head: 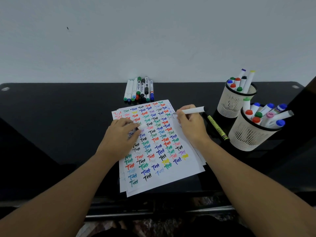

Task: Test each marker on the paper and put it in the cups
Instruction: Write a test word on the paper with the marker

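Two hands work over the paper [159, 178]. Right hand [191, 124] grips an uncapped white marker [193, 110], tip touching the sheet's far right margin. Left hand [119, 132] presses on the sheet, fingers curled round what looks like the cap [142, 126]. Rows of coloured "Test" marks nearly fill the page. Right of the right hand: a yellow-green marker [218, 128] lying on the surface [51, 125], then two mesh cups [248, 135], both crowded with markers. Beyond both hands, a small pile of untested markers [139, 90] against the wall. Judgement: well past halfway; roughly a dozen left.
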Action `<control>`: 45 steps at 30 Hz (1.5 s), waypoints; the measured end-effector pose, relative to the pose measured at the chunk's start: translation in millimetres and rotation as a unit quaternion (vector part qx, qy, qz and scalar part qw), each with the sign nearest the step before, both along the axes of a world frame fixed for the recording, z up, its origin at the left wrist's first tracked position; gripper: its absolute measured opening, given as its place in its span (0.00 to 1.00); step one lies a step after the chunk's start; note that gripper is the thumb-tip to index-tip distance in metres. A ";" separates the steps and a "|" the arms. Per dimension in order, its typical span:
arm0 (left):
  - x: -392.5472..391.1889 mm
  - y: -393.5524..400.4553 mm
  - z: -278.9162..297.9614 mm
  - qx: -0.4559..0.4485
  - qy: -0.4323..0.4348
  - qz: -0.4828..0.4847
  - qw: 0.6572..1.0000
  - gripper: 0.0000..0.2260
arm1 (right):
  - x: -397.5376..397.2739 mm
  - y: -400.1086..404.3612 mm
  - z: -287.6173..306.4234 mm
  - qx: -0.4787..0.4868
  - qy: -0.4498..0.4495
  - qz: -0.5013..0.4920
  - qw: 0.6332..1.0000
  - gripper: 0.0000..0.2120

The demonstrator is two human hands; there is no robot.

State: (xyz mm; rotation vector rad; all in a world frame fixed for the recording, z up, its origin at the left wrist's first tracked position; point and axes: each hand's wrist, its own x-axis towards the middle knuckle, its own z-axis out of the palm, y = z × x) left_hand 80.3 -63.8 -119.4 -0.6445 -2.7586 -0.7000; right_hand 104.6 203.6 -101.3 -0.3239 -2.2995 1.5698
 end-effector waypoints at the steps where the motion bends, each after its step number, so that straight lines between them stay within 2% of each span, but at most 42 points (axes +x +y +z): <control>1: 0.1 -0.1 0.6 0.000 0.003 -0.001 1.000 0.19 | 0.7 0.4 0.7 -0.024 0.017 0.002 1.000 0.02; 4: 1.9 0.3 2.1 0.005 0.010 -0.001 1.000 0.17 | 4.1 0.3 2.2 -0.071 0.054 0.017 0.996 0.04; 7: 5.0 0.1 3.8 0.012 0.022 -0.002 1.000 0.16 | 7.5 0.7 1.1 -0.052 0.044 0.003 0.998 0.08; 11: 7.5 0.4 6.5 0.009 0.024 -0.006 1.000 0.15 | 12.9 1.4 4.5 -0.030 -0.007 0.066 0.997 0.28; 12: 8.3 0.3 7.2 0.010 0.024 -0.006 1.000 0.14 | 12.5 1.8 5.5 -0.031 -0.016 0.091 0.995 0.31; 16: 10.6 0.8 8.9 0.014 0.016 0.004 1.000 0.15 | 9.8 -1.0 15.8 -0.083 -0.010 0.128 0.988 0.23; 19: 11.6 1.7 11.0 0.013 0.007 0.016 1.000 0.15 | 6.8 -4.1 25.0 -0.051 0.014 0.111 0.992 0.14; 20: 12.2 2.0 11.3 0.015 0.007 0.018 1.000 0.16 | 6.0 -4.6 28.3 -0.024 0.010 0.118 0.993 0.14; 23: 12.7 0.8 10.8 0.018 0.005 0.021 1.000 0.16 | 7.0 -8.4 37.4 0.129 -0.049 0.208 0.968 0.24; 24: 12.4 0.4 10.4 0.017 0.004 0.023 1.000 0.16 | 7.5 -9.8 38.9 0.211 -0.069 0.227 0.948 0.24; 26: 12.2 -0.3 10.0 0.013 0.002 0.025 1.000 0.16 | 8.1 -11.9 42.1 0.347 -0.098 0.227 0.905 0.16; 28: 13.1 -0.1 11.1 0.011 0.001 0.027 1.000 0.17 | 9.1 -11.1 43.2 0.396 -0.100 0.219 0.886 0.12; 42: 16.5 0.9 14.4 0.005 0.001 0.018 1.000 0.17 | 5.7 -17.5 31.3 0.401 -0.066 0.239 0.882 0.16; 45: 18.2 1.2 14.9 -0.010 0.011 -0.004 1.000 0.17 | 5.8 -25.0 33.4 0.433 -0.049 0.260 0.862 0.16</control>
